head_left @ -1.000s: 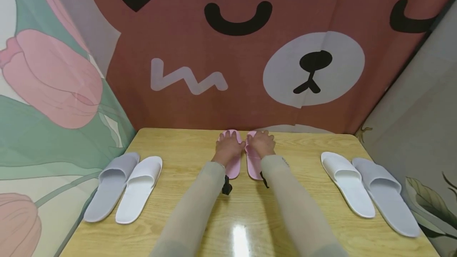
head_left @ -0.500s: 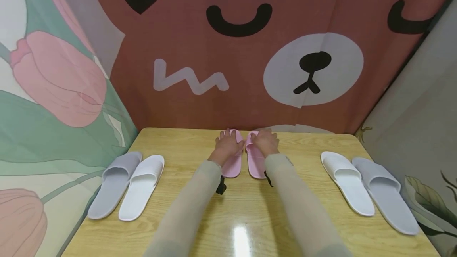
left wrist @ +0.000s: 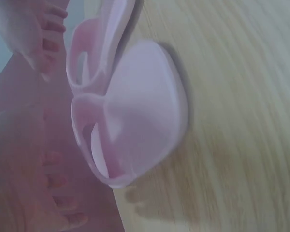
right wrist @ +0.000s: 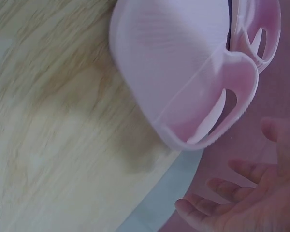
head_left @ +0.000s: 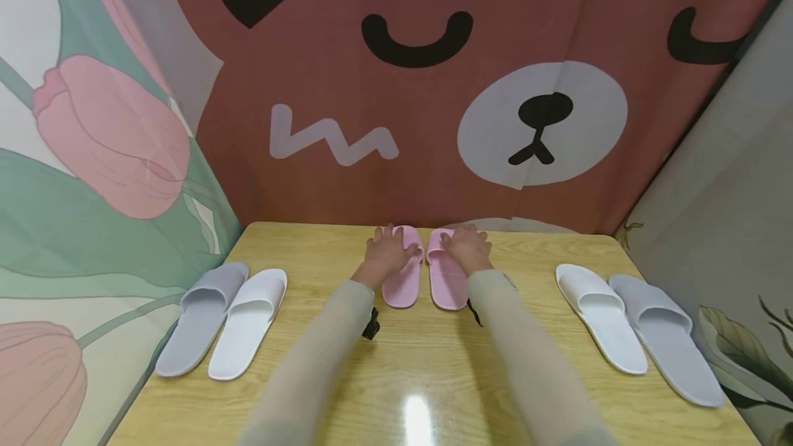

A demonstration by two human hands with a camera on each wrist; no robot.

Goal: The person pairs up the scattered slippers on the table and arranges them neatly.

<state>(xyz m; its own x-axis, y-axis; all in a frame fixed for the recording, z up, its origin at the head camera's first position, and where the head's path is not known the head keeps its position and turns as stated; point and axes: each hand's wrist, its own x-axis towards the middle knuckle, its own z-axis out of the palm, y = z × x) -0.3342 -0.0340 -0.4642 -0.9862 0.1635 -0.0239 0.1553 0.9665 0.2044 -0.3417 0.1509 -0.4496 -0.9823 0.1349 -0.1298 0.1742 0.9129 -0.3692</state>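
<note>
Two pink slippers lie side by side at the back of the wooden table, the left slipper (head_left: 401,288) and the right slipper (head_left: 447,288), toes towards the printed cloth. Over the outer toe side of the left one is my left hand (head_left: 385,253), fingers spread. My right hand (head_left: 469,249) hovers by the other slipper's toe strap, fingers loosely extended. In the left wrist view a gap shows between that hand (left wrist: 19,179) and the open-toed strap. The right wrist view likewise has the right hand (right wrist: 256,198) apart from its slipper (right wrist: 179,63). Neither hand holds anything.
At the table's left edge lie a grey slipper (head_left: 201,329) and a white slipper (head_left: 243,336). Another white slipper (head_left: 610,329) and grey slipper (head_left: 672,343) lie at the right. A bear-print cloth (head_left: 334,191) hangs right behind the table's (head_left: 396,377) back edge.
Both hands have drawn outwards from the pink slippers, the left hand to the left and the right hand to the right, uncovering more of them. The pink slippers stay in place.
</note>
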